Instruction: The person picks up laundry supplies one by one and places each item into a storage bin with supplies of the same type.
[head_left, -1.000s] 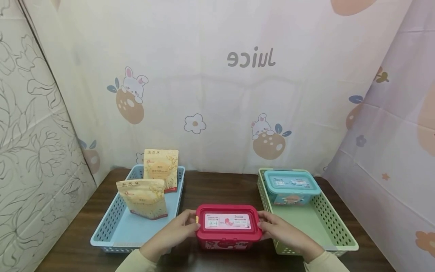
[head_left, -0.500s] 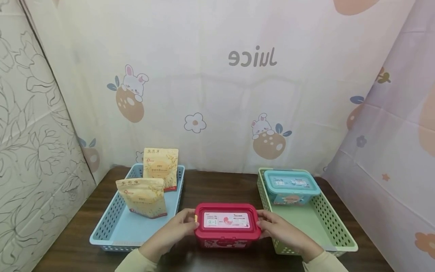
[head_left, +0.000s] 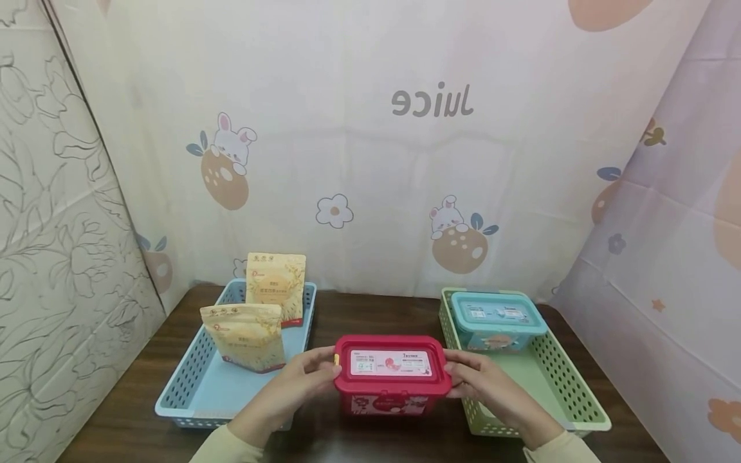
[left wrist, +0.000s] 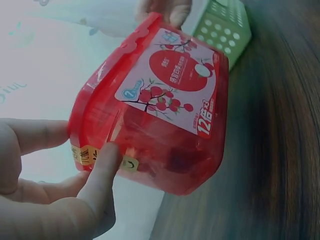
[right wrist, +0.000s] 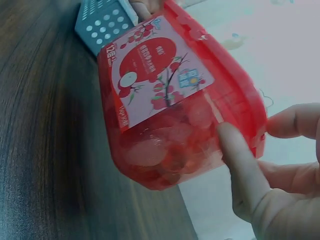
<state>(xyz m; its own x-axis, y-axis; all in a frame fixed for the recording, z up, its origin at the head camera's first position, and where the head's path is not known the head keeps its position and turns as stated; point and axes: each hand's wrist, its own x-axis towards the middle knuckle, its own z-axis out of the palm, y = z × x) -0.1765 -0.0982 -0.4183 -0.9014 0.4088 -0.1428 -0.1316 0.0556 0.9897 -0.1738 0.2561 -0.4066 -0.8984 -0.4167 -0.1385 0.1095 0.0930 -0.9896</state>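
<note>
A red plastic tub (head_left: 392,365) with a lid and a pink-and-white label is held at its two ends, close over the dark table. My left hand (head_left: 289,389) grips the left end; in the left wrist view the thumb (left wrist: 103,175) lies on the wall by a yellow sticker, the fingers at the lid edge. My right hand (head_left: 492,391) holds the opposite end, its thumb (right wrist: 240,167) pressed on the clear red side in the right wrist view. Rounded shapes show through the wall there. Branches with red fruit decorate the front label.
To the left, a light blue perforated basket (head_left: 217,392) contains two yellow pouches, one in front (head_left: 246,341) and one behind (head_left: 274,286). A green basket (head_left: 532,373) on the right has a teal lidded tub (head_left: 498,321) at its back end. Printed curtains hang behind the table.
Both hands have raised the red tub slightly and moved it a little away from me, so more of its front shows. The baskets and their contents stay put.
</note>
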